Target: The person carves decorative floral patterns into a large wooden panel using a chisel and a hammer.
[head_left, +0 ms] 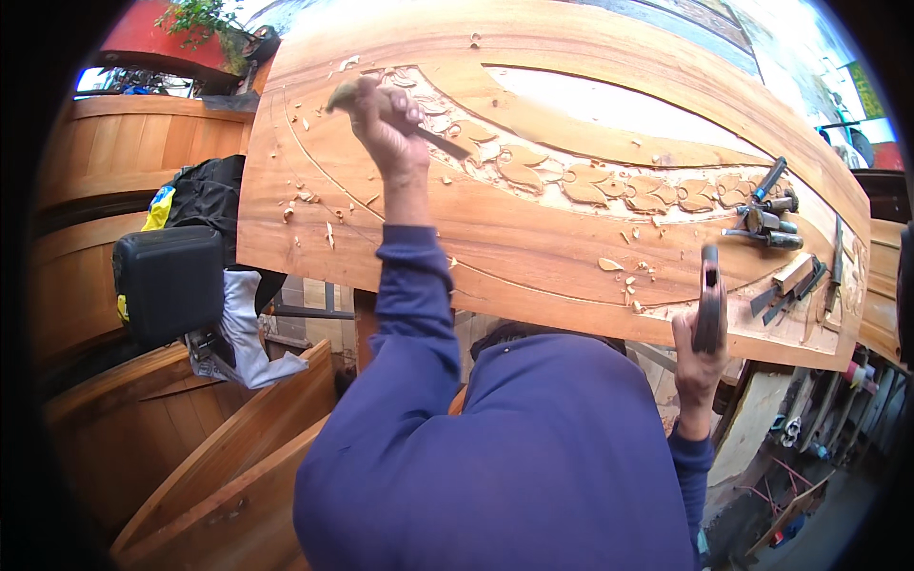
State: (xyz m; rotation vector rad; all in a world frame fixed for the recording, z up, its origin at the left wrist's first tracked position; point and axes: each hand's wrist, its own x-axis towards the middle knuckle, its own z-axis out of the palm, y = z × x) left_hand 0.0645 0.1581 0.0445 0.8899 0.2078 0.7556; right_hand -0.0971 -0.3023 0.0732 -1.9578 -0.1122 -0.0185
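Note:
My left hand (386,128) is closed round the pale handle of a chisel (447,145), over the upper left of a large wooden panel (562,243). The chisel's flat blade slants down to the right, above a carved band of leaves and scrolls (590,183); whether its tip touches the wood I cannot tell. Near the panel's front edge, my right hand (700,357) grips a dark, narrow tool (709,300) upright, with a slot near its top. Its kind is unclear, and my fingers hide its lower part.
Several carving tools with dark handles (766,224) lie on the panel's right side, with more blades (790,290) nearer its corner. Wood shavings (309,197) are scattered about. A black case (169,285) and cloths stand at the left, above curved wooden boards (224,447).

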